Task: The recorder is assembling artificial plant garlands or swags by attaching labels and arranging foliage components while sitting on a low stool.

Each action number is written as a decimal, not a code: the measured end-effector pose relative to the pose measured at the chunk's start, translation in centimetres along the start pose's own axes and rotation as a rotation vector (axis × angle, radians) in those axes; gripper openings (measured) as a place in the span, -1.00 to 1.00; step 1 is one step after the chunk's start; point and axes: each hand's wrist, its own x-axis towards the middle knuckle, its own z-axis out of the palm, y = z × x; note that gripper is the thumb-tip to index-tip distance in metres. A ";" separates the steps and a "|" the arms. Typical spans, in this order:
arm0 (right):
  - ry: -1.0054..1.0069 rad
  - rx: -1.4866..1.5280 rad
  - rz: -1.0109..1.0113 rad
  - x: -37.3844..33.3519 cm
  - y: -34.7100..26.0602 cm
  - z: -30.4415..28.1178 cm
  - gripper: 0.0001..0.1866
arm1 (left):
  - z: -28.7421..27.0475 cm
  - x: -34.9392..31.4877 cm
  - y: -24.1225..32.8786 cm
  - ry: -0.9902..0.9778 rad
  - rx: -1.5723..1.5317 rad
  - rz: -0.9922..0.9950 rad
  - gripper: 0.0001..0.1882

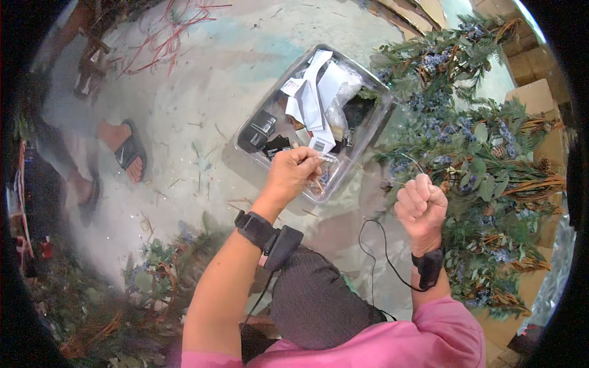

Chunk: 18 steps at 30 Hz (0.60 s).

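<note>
My left hand [293, 173] is closed in a pinch over the near end of a clear plastic bin [236, 142]. Right of the bin, my right hand [422, 205] is closed in a fist. A thin pale strand [388, 181], like thread or fine wire, runs from the right fist toward the left hand, and a short end of it rises above the fist. Whether the left fingers grip the strand or a small clear item beside them is hard to tell. Inside the bin lie folded white paper strips [313, 101], clear plastic wrapping [350, 86] and dark boxes [256, 131].
Greenery with blue berries and pinecones [472, 147] fills the right side, beside cardboard [531, 98]. More greenery [153, 276] lies at lower left. Another person's sandalled foot [130, 150] stands left. Red strings [172, 37] lie on the floor. A black cable [383, 236] hangs from my right wrist.
</note>
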 end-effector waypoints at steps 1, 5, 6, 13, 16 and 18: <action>0.021 0.000 -0.023 -0.2 -0.2 0.0 -0.78 | -0.1 -0.2 0.4 0.001 0.010 -0.002 -0.88; 0.081 0.012 -0.068 -0.5 -0.6 -0.7 -0.77 | -1.1 -1.3 1.3 0.052 0.023 -0.062 -0.86; 0.102 -0.004 -0.071 -0.5 -0.6 -0.8 -0.77 | -1.6 -1.7 1.3 0.072 -0.019 -0.053 -0.85; 0.329 -0.746 0.310 -6.5 0.7 -9.0 -0.83 | -3.7 -3.5 1.7 0.155 -0.175 -0.099 -0.83; 0.420 -1.058 0.651 -10.3 1.4 -14.6 -0.83 | -5.4 -4.2 1.8 0.223 -0.196 -0.030 -0.82; -0.367 -2.161 0.779 -12.2 2.0 -17.5 -0.83 | -5.9 -4.9 2.8 0.224 -0.183 -0.054 -0.82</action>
